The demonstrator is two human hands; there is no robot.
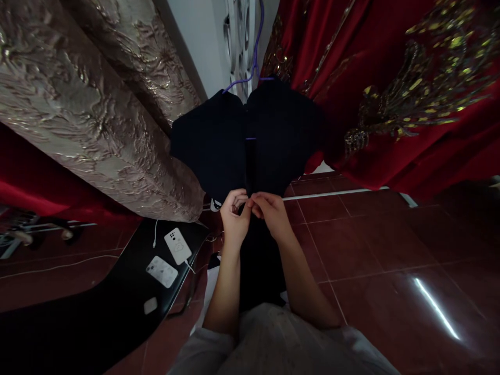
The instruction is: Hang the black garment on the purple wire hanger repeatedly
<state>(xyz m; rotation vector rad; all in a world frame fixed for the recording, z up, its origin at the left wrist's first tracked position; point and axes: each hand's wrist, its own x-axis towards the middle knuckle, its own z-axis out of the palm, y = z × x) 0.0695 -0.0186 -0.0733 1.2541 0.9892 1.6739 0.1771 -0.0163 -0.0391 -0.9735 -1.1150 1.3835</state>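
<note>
A dark navy garment (211, 140) hangs in front of me on a purple hanger (238, 82). Down its middle runs a slit-like gap (250, 161), crossed near the top by a thin purple bar. At the lower end of this gap, both my hands meet with fingertips almost touching. My left hand (235, 211) is closed in a pinch on the garment's left edge. Opposite it, my right hand (269, 208) pinches the fabric too, fingers curled in. Any small part between the fingertips is hidden.
Left, a black table (128, 271) holds two phones, one a white phone (177, 246) with a cable, and a small white case (150, 305). Beige textured fabric (128, 135) and red sequined fabric (390, 146) hang on either side. A white rail (336, 193) runs low above red floor tiles (367, 245).
</note>
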